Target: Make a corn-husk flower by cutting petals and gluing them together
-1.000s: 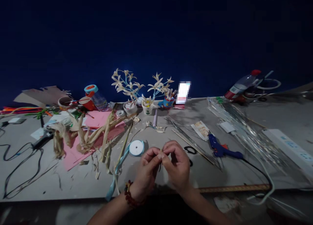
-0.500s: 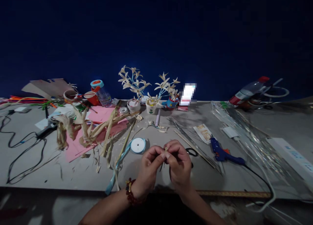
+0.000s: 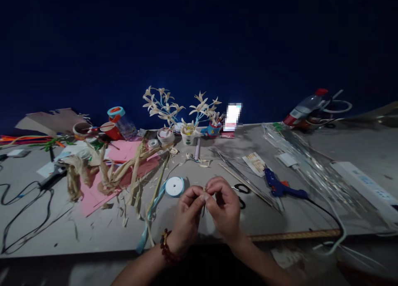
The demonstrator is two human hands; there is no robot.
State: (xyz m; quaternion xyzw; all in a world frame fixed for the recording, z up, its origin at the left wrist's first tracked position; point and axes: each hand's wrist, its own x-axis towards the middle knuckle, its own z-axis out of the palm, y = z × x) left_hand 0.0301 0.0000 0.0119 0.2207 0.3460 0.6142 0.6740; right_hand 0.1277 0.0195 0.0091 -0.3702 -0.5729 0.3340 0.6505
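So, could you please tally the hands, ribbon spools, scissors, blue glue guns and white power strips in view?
Hands: 2 (left hand, right hand)
Ribbon spool: 1
Scissors: 1
Blue glue gun: 1
White power strip: 1
Total: 6

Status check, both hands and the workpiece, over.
Left hand and right hand pinching small pale piece together, mostly hidden by fingers. Scissors partly covered beside right hand. Ribbon spool close by left.
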